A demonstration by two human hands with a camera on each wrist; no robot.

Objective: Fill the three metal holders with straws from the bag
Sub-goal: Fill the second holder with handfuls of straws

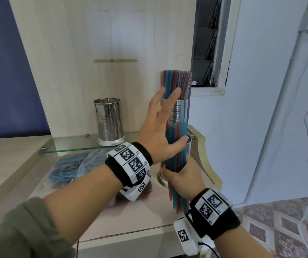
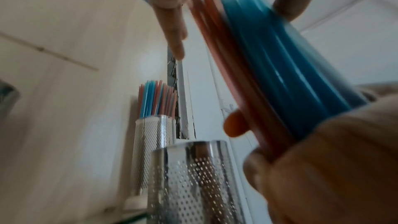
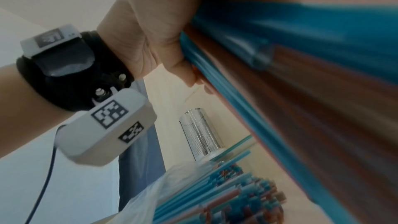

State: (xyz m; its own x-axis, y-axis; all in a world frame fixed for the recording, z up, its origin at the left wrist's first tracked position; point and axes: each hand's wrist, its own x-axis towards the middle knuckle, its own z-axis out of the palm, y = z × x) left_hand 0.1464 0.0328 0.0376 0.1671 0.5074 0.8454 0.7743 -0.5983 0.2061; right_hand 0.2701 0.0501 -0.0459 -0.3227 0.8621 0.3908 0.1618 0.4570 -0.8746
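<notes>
a pale wooden cabinet (image 1: 71, 53) carries a glass shelf (image 1: 71, 146) with an empty metal holder (image 1: 109, 122) and, to its right, a holder full of straws (image 1: 179, 108). on the counter (image 1: 130, 220) below lies the plastic bag (image 1: 71, 168) of blue and red straws, with a third holder (image 1: 161, 178) at its right. the right hand (image 1: 179, 180) grips an upright bundle of straws (image 1: 176, 146) above that holder. the left hand (image 1: 158, 133) has straight, spread fingers, its thumb against the bundle.
</notes>
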